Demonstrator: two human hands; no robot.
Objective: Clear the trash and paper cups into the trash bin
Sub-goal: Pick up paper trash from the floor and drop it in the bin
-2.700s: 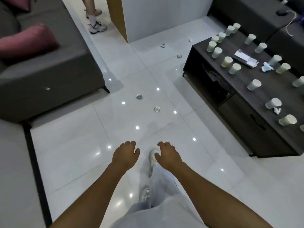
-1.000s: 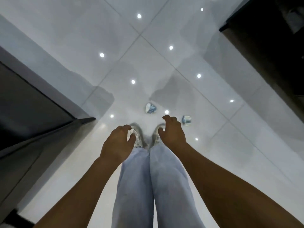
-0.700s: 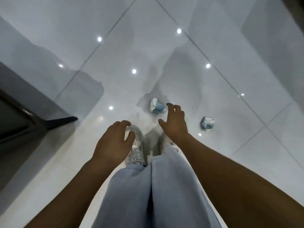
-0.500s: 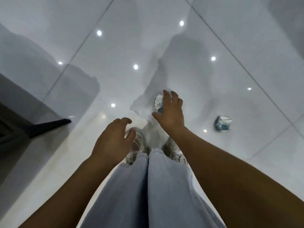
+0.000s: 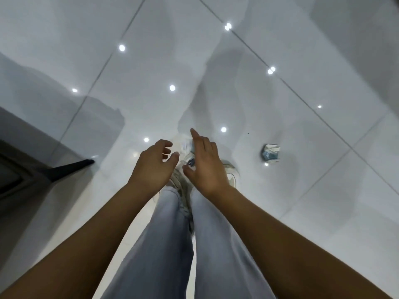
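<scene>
Down low over the floor [image 5: 323, 190], the right hand [image 5: 205, 167] reaches with straight fingers onto a crumpled wrapper [image 5: 187, 145] just ahead of the shoes [image 5: 231, 171], most of it hidden behind the hand; whether it has hold yet I cannot tell. The left hand [image 5: 154, 167] hangs beside it, fingers loosely curled, holding nothing, probably ready to take what is gathered. A second crumpled wrapper [image 5: 271, 153] lies well to the right of the shoes. Half a second ago the left hand sat further from the right; it has drawn in close.
</scene>
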